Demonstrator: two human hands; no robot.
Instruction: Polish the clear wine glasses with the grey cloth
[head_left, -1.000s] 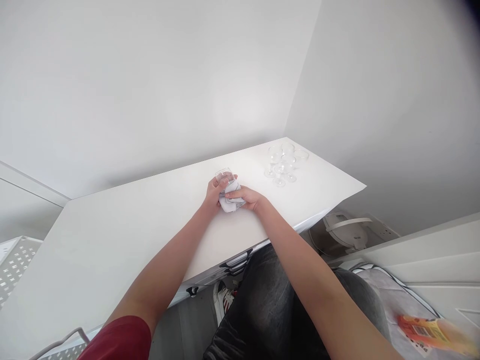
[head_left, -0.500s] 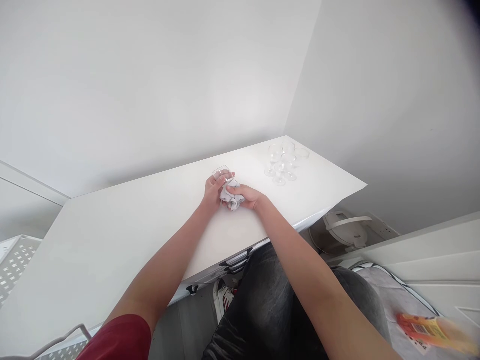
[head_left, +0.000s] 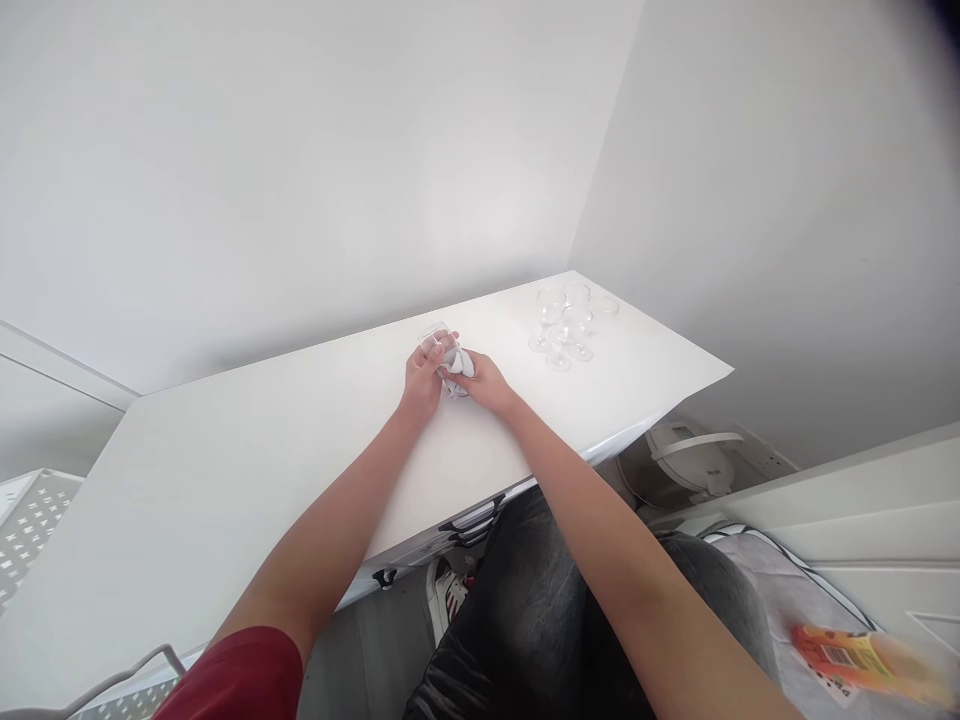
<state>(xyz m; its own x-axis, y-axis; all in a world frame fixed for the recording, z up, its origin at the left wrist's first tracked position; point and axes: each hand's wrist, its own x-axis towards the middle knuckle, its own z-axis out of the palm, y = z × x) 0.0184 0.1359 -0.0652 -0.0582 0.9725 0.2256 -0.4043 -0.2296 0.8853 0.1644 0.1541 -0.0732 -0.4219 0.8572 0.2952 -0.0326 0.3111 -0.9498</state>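
Observation:
Over the middle of the white tabletop [head_left: 315, 440], my left hand [head_left: 424, 376] is closed around the bowl of a clear stemmed glass [head_left: 438, 338], which is tilted with its rim pointing away from me. A crumpled white cloth [head_left: 459, 366] is wrapped about the glass's lower end. My right hand [head_left: 486, 382] grips this cloth, its thumb pressed against it. Cloth and fingers hide the stem and foot. To the right, several clear stemmed glasses [head_left: 561, 330] stand upright in a close group near the table's far corner.
White walls [head_left: 375, 150] border the table's far side and right. Below its front edge are dark drawer handles [head_left: 472, 520]. A white lidded appliance [head_left: 694, 462] sits at the right. Near my leg, an orange-and-yellow package [head_left: 847, 655] lies on quilted grey fabric [head_left: 772, 580].
Both hands have shifted slightly up and left with the glass and cloth. My right hand has turned, and less of the cloth shows. The standing glasses have not moved.

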